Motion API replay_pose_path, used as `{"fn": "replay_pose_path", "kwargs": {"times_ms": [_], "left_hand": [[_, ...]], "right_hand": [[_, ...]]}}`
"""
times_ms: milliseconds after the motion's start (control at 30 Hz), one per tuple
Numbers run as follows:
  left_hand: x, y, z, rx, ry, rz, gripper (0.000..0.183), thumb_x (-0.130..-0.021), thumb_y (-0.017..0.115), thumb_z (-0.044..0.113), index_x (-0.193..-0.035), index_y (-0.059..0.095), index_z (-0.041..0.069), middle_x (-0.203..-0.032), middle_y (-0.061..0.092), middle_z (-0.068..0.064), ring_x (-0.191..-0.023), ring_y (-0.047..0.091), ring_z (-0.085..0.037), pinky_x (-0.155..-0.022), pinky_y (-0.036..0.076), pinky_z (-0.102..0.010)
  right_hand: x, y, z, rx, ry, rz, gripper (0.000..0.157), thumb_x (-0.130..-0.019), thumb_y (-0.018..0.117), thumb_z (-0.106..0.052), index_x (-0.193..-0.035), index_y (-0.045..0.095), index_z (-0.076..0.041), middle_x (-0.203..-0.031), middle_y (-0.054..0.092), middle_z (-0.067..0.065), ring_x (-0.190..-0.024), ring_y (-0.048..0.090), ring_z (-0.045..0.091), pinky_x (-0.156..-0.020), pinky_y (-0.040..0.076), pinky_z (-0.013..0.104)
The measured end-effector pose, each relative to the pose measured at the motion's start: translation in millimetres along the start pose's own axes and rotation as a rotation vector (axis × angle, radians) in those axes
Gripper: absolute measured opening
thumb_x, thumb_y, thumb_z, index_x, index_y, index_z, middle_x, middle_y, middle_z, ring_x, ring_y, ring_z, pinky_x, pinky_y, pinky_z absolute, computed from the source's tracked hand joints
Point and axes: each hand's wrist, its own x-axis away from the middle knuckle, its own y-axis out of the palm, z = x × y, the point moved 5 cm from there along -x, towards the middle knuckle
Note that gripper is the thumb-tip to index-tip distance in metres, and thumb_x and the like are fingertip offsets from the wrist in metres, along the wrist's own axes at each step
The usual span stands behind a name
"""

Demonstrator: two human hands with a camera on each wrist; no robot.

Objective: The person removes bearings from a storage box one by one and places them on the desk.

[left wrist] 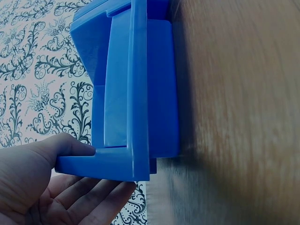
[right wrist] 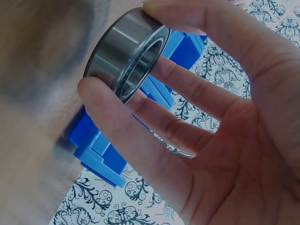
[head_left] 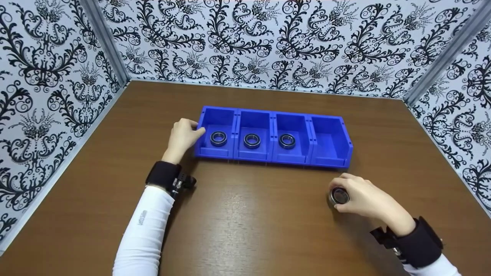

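Note:
My left hand (head_left: 183,137) grips the left side wall of a blue four-part bin (head_left: 253,154); in the left wrist view the thumb lies inside the wall and the fingers outside it. My right hand (head_left: 362,195) pinches a ball bearing (head_left: 340,196) between thumb and fingertips, in front of the bin's right end. Close up in the right wrist view, the bearing (right wrist: 123,51) shows a shiny steel outer ring and is held tilted. One bearing lies in each of the left (head_left: 218,138), second (head_left: 252,141) and third (head_left: 287,141) compartments. The rightmost compartment (head_left: 329,147) holds nothing.
The bin stands on a brown wooden table (head_left: 238,218). Patterned black-and-white walls (head_left: 261,46) close off the back and both sides, with grey metal posts (head_left: 105,42) at the corners. Both wrists wear black straps (head_left: 164,175) with small cameras.

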Motion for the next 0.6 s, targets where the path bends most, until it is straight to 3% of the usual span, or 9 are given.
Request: {"fn": "replay_pose_path", "kwargs": {"times_ms": [233,400,600], "left_hand": [[0.5,0.1,0.3,0.013,-0.012,-0.006,0.023,-0.089,0.066,0.018,-0.092,0.08,0.0,-0.084,0.071,-0.012,-0.074,0.051,-0.022,-0.066,0.041,-0.029],[0.2,0.1,0.2,0.022,-0.007,-0.007,0.021,-0.089,0.066,0.017,-0.085,0.077,0.0,-0.075,0.064,-0.007,-0.07,0.048,-0.02,-0.062,0.036,-0.027],[0.9,-0.2,-0.7,0.024,-0.014,-0.007,0.022,-0.089,0.067,0.018,-0.088,0.079,0.0,-0.079,0.067,-0.008,-0.071,0.05,-0.02,-0.061,0.037,-0.026]], "right_hand": [[1.2,6.2,2.8,-0.009,0.007,-0.015,0.03,-0.07,0.082,-0.014,-0.099,0.072,-0.018,-0.097,0.066,-0.002,-0.086,0.065,0.017,-0.071,0.053,0.033],[1.7,9.8,4.5,-0.015,0.012,-0.024,0.031,-0.07,0.082,-0.014,-0.099,0.071,-0.018,-0.097,0.066,-0.002,-0.086,0.065,0.016,-0.071,0.053,0.033],[1.5,14.4,6.1,-0.029,0.025,-0.044,0.034,-0.069,0.084,-0.015,-0.1,0.071,-0.017,-0.097,0.066,0.0,-0.085,0.065,0.017,-0.071,0.053,0.034]]}}
